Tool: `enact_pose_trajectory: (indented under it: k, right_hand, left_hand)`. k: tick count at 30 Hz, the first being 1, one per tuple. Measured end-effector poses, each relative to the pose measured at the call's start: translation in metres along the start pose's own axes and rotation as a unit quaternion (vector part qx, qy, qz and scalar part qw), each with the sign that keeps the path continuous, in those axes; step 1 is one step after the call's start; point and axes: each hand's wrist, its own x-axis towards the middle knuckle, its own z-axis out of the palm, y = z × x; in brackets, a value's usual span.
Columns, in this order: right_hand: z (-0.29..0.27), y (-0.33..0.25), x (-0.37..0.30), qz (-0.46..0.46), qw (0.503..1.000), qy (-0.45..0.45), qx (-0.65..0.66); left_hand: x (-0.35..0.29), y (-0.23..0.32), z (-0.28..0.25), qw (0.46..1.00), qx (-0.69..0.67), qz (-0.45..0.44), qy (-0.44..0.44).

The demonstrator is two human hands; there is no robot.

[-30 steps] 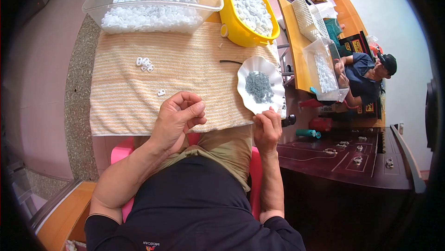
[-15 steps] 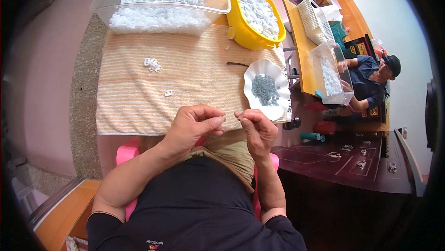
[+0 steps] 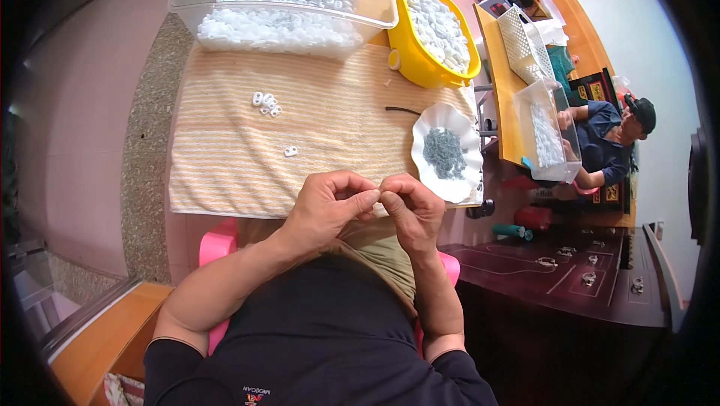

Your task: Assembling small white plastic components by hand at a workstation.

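My left hand (image 3: pixel 336 205) and my right hand (image 3: pixel 411 211) meet fingertip to fingertip over the near edge of the striped towel (image 3: pixel 225 173). Both are closed in a pinch; whatever lies between the fingers is too small and hidden to name. Beyond my left hand lies one small white plastic piece with two holes (image 3: pixel 290 151). Farther off sits a little cluster of similar white pieces (image 3: pixel 266 103). To the right of my right hand stands a white wavy-rimmed dish (image 3: pixel 463 188) holding a heap of small dark grey parts (image 3: pixel 444 153).
A clear plastic bin (image 3: pixel 379 27) full of white pieces stands at the far side, beside a yellow tub (image 3: pixel 405 49) of white pieces. A short black strip (image 3: pixel 403 110) lies near the dish. At right, a co-worker (image 3: pixel 611 132) reaches into another clear bin (image 3: pixel 559 169).
My hands have come together, so that the fingertips now touch. The whole scene has shifted slightly to the right in view; the things on the towel keep their places.
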Motion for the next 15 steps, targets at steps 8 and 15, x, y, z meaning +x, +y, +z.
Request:
enact_pose_trajectory:
  k: [8,15]
  right_hand:
    - [0.0006,0.0027,-0.0012,0.068,0.997,0.009,0.044]
    - [-0.0043,0.0046,0.0038,0.148,0.984,-0.022,0.093]
  left_hand:
    - [-0.0016,0.0030,0.0009,0.997,0.068,0.042,-0.014]
    - [-0.0030,0.0055,0.0026,0.991,0.113,0.071,-0.004]
